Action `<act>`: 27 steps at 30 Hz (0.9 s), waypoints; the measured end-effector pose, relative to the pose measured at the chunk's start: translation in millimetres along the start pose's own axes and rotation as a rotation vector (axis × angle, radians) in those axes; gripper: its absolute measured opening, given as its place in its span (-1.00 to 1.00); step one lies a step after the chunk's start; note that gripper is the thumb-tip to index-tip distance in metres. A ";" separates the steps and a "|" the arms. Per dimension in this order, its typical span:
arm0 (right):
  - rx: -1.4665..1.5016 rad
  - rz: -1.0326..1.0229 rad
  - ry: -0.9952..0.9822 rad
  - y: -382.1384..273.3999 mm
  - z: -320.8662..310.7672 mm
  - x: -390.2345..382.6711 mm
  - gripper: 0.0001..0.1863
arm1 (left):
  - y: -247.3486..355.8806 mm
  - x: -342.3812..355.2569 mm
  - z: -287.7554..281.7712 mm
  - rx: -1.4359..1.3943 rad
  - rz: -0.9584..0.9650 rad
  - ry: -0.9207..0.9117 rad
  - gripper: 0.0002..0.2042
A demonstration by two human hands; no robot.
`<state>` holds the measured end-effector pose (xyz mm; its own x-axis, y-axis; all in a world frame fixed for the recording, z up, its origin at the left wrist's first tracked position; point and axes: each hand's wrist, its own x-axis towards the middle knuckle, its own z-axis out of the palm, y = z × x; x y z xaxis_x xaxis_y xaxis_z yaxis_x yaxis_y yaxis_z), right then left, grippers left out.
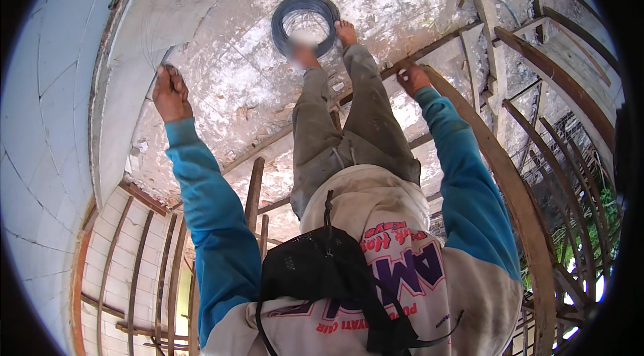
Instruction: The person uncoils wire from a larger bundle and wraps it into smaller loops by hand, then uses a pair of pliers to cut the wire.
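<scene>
My left hand (172, 93) is raised out to the left, its fingers curled together. Fine strands of thin wire (159, 55) appear to run up from the fingertips, against a pale board (164, 4). Out to the right, my right hand (414, 80) has its fingers bent in a pinch beside a wooden beam (446, 41); whatever it may hold is too small to make out. A coil of dark wire (306, 3) lies on the floor by my bare feet, touching or nearly touching them.
The dusty concrete floor (248, 94) is stained white. A light block wall (47, 121) rises on the left. Timber frames and a long curved-looking plank (500, 148) stand along the right. Upright wooden poles (254, 192) are close below my legs, and greenery (597, 222) shows at lower right.
</scene>
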<state>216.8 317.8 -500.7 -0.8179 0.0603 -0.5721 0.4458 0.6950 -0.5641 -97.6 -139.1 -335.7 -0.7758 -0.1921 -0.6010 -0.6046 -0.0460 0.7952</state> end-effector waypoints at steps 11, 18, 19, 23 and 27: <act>-0.543 -0.129 -0.296 -15.5 -44.0 -36.3 -0.37 | 69.6 29.9 87.3 0.220 0.046 -0.174 -0.76; -0.198 -0.536 -0.205 -85.3 26.4 -55.8 -0.42 | 93.4 15.2 159.5 0.387 0.104 -0.325 -0.72; -0.179 -0.461 -0.309 -117.6 22.6 -52.4 -0.48 | 94.1 11.3 172.3 0.428 0.131 -0.365 -0.73; -0.159 -0.474 -0.207 -210.1 70.2 -37.3 -0.65 | 80.9 15.0 226.4 0.544 0.338 -0.537 -0.71; -0.236 -0.396 0.026 -280.6 109.0 -14.0 -0.69 | 73.2 -11.2 274.8 0.524 0.380 -0.680 -0.75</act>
<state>142.8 43.9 -399.3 -0.9189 -0.2271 -0.3225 0.0041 0.8121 -0.5835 -182.8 129.0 -292.8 -0.7767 0.5183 -0.3579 -0.1645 0.3817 0.9095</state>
